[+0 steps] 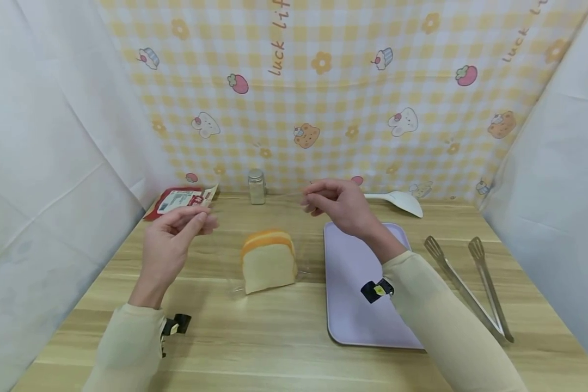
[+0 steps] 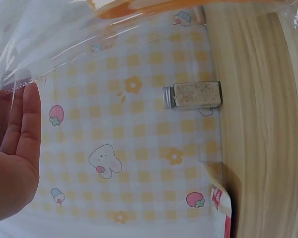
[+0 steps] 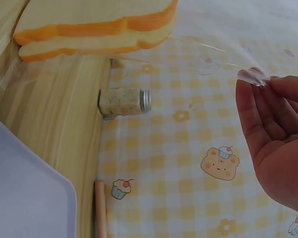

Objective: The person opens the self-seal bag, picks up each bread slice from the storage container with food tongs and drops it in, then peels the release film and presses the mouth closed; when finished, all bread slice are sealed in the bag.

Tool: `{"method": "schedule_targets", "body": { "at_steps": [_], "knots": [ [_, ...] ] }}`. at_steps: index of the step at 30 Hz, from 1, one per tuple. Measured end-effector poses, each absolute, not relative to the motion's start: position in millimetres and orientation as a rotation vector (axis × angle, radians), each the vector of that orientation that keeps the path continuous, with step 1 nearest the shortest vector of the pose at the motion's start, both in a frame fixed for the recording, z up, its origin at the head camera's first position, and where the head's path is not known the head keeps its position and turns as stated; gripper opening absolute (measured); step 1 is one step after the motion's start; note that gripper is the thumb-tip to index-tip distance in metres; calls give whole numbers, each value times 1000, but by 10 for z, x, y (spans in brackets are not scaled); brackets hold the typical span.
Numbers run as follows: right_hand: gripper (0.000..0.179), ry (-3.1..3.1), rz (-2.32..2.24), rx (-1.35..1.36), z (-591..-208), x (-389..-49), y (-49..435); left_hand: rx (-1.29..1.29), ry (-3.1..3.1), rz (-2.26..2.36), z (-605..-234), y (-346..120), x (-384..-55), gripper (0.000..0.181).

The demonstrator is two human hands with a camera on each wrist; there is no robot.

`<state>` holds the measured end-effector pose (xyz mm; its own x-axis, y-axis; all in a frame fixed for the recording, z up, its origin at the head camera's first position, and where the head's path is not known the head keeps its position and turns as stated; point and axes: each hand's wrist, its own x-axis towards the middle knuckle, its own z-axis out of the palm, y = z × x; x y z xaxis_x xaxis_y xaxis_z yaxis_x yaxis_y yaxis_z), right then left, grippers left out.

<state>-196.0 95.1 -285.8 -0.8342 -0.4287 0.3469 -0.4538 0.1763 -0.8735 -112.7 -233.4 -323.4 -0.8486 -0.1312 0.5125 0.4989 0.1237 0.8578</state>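
Two slices of bread (image 1: 268,267) with orange crust stand together inside a clear plastic bag (image 2: 52,44). My left hand (image 1: 169,242) pinches the film at the left, thumb against fingers, with the bread to its right and lower down. At the opposite side, my right hand (image 1: 345,207) pinches another part of the bag's edge between thumb and fingertips. Gathered film shows at those fingertips in the right wrist view, where the bread slices (image 3: 94,29) appear at the top. The bag is so transparent that its full outline is hard to make out.
A lilac tray (image 1: 350,305) lies under the right forearm, with metal tongs (image 1: 470,296) beyond it. Along the back are a glass seasoning jar (image 1: 257,188), a red packet (image 1: 176,201) and a white utensil (image 1: 404,203). A checked curtain hangs behind.
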Motion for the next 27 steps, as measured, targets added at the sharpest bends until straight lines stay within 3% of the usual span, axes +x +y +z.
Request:
{"method": "schedule_targets", "body": {
  "at_steps": [27],
  "knots": [
    [19,-2145,1907,974,-3003,-1975,1040,-407,-1804,-1962,-3263,-2314,-1283,17]
  ]
}}
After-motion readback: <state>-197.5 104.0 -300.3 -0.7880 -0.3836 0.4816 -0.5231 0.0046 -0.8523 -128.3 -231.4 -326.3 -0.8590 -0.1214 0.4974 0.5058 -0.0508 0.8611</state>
